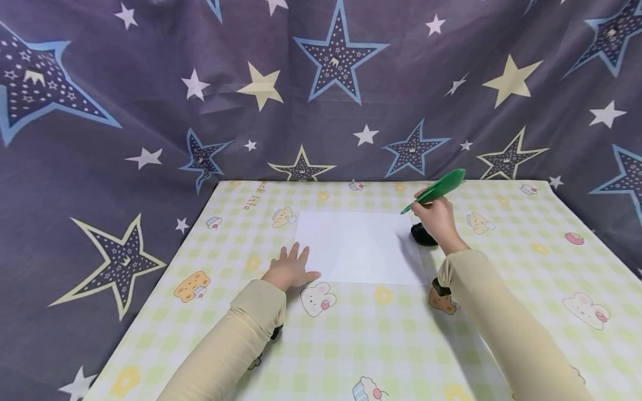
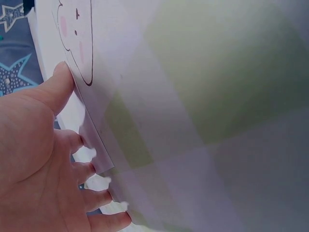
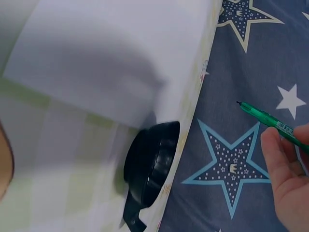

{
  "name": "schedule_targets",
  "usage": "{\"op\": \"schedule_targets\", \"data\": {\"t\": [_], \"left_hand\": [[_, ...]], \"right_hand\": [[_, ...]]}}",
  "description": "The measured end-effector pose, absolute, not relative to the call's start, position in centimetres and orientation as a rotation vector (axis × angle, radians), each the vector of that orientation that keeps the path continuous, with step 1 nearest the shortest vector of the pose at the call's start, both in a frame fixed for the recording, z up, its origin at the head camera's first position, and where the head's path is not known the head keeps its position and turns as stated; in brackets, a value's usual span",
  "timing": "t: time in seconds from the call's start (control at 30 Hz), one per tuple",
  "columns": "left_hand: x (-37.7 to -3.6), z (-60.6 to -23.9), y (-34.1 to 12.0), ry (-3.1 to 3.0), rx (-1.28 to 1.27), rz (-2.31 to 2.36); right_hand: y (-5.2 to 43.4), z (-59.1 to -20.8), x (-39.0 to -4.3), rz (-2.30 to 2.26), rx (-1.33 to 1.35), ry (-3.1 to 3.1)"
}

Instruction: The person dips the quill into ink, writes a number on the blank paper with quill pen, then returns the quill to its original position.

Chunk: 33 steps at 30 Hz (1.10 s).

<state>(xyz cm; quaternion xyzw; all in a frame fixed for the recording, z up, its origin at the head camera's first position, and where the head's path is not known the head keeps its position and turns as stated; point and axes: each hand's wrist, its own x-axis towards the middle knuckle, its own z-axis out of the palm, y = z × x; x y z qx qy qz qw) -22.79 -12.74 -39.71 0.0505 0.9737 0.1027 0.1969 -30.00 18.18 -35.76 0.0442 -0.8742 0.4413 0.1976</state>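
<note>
- my left hand (image 1: 290, 271) lies flat, fingers spread, at the white paper's (image 1: 358, 246) 8 o'clock corner
- right hand (image 1: 437, 217) pinches the green feather pen (image 1: 434, 191)
- risk: probably knocking the black ink pot (image 1: 423, 234) right under my wrist

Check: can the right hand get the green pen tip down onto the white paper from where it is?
Probably yes. The right hand holds the green pen just off the white paper's right edge, tip toward it. Only the black object sits under the hand; the left hand is at the far edge.

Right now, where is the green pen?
In the head view the green pen is held by the right hand above the right edge of the white paper, just over a small black object on the table.
</note>
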Motion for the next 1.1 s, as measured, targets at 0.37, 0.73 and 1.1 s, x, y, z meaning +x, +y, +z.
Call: {"op": "schedule_targets", "data": {"t": [0.37, 0.73, 1.1], "left_hand": [[-22.8, -39.9, -12.8, 2.728, 0.141, 0.280], [-22.8, -39.9, -12.7, 2.726, 0.142, 0.262], [-22.9, -40.0, -13.0, 2.729, 0.130, 0.276]], "right_hand": [[15.9, -35.9, -30.5, 1.360, 0.122, -2.476], [14.3, -36.9, -30.9, 1.460, 0.103, -2.490], [12.8, -37.5, -31.7, 1.437, 0.164, -2.486]]}}
